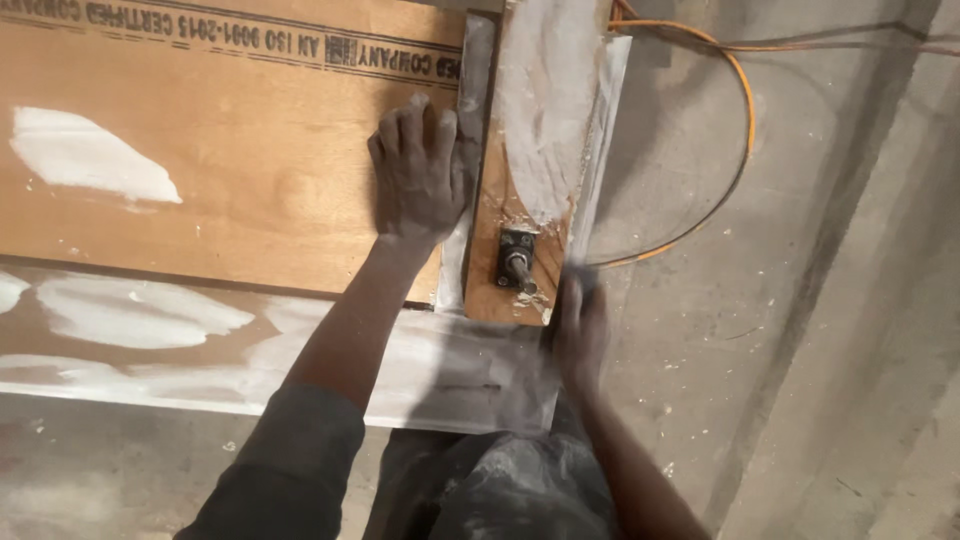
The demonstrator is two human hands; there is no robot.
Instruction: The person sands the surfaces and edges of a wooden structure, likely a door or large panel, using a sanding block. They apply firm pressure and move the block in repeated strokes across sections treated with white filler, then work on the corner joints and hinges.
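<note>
Dusty grey concrete floor [700,400] is filling the right and near side of the view, with an orange cable [745,120] looping across it at the far right. On the left a large plywood sheet [200,170], smeared with white putty patches, is lying flat over a lower putty-coated board [150,330]. Just right of it a narrow plywood strip [530,130] is running near to far, also smeared white, with a small metal fitting [516,258] fixed at its near end. The left hand [418,170] is pressing palm-down on the sheet's right edge, fingers together and extended, the forearm reaching straight out from a grey sleeve. The right hand [578,325] is blurring at the strip's near corner, just beside the fitting; I cannot tell how its fingers are set or whether they are gripping anything. The strip is looking stiff, light and dusty, probably slippery with putty, so its bare edges seem the better hold.
</note>
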